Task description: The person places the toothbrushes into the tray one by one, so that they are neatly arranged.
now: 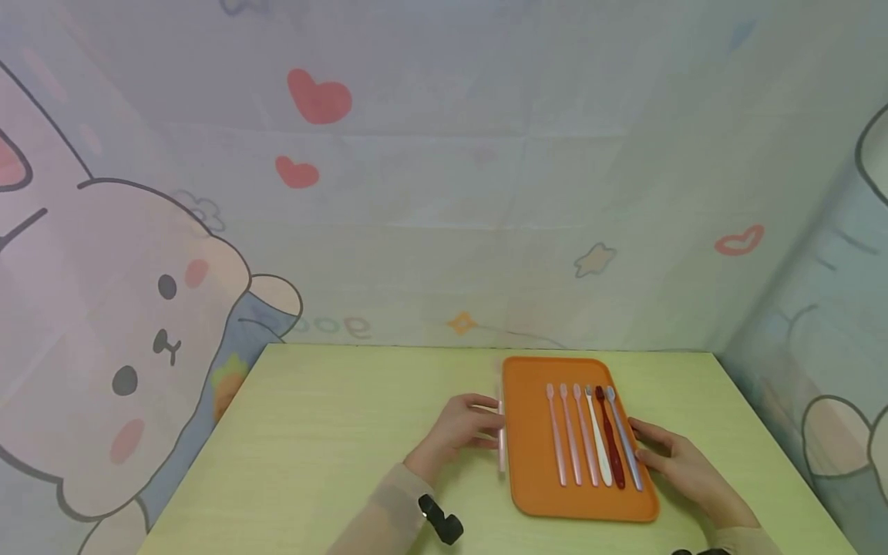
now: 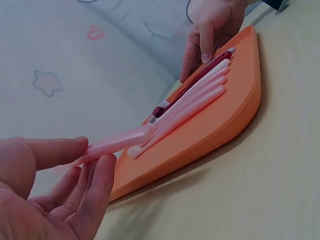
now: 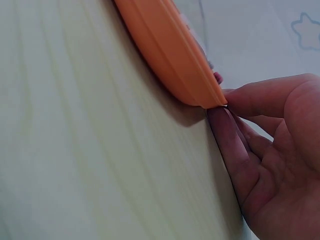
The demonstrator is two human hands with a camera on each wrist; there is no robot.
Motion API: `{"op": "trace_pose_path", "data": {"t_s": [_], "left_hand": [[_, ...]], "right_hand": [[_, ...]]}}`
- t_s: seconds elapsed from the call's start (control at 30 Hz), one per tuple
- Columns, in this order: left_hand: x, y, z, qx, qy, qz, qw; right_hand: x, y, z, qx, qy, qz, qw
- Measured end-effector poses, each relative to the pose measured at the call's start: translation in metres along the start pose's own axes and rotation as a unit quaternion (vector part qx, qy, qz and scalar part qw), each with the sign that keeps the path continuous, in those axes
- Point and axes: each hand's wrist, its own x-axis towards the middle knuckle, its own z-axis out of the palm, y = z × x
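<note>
My left hand (image 1: 458, 428) pinches a pink toothbrush (image 2: 117, 142) between thumb and fingers, just beside the left edge of an orange tray (image 1: 530, 478). In the left wrist view, this toothbrush overlaps the tray. My right hand (image 1: 683, 466) grips the tray's right rim, thumb at the top and fingers underneath, as the right wrist view shows. Side by side on the tray lie three pink toothbrushes (image 1: 570, 439), a white toothbrush (image 1: 599, 439), a dark red toothbrush (image 1: 610, 439) and a pale violet toothbrush (image 1: 626, 443), their heads toward the far side.
The tray rests on a pale yellow table (image 1: 333, 432), right of its middle. A printed cloth (image 1: 444, 193) with hearts, a star and a rabbit hangs behind the table's far edge and along the sides. A black wrist strap (image 1: 441, 520) sits on the left sleeve.
</note>
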Motion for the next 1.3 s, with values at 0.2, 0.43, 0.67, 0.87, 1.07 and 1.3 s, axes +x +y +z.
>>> {"op": "trace_pose_path", "data": {"t_s": [0.2,0.43,0.67,0.87,1.07,1.3], "left_hand": [[0.004,-0.006,0.015,0.008,0.014,0.007,0.9998],[0.005,-0.005,0.037,0.076,0.046,0.008,0.996],[0.011,-0.006,0.052,0.119,0.072,0.006,0.9903],[0.015,-0.007,0.063,0.142,0.081,0.0,0.9866],[0.018,-0.008,0.073,0.154,0.085,-0.003,0.9844],[0.017,-0.006,0.079,0.154,0.091,-0.004,0.9839]], "right_hand": [[0.0,0.0,0.0,0.0,-0.001,-0.001,1.0],[-0.002,-0.002,0.001,0.002,-0.001,-0.009,1.0],[-0.001,-0.002,0.001,0.008,-0.001,-0.004,1.0],[0.0,0.001,0.0,-0.007,0.0,-0.003,1.0],[0.0,0.0,0.001,0.0,0.0,0.002,1.0],[-0.001,-0.001,0.001,0.004,0.0,0.002,1.0]]}}
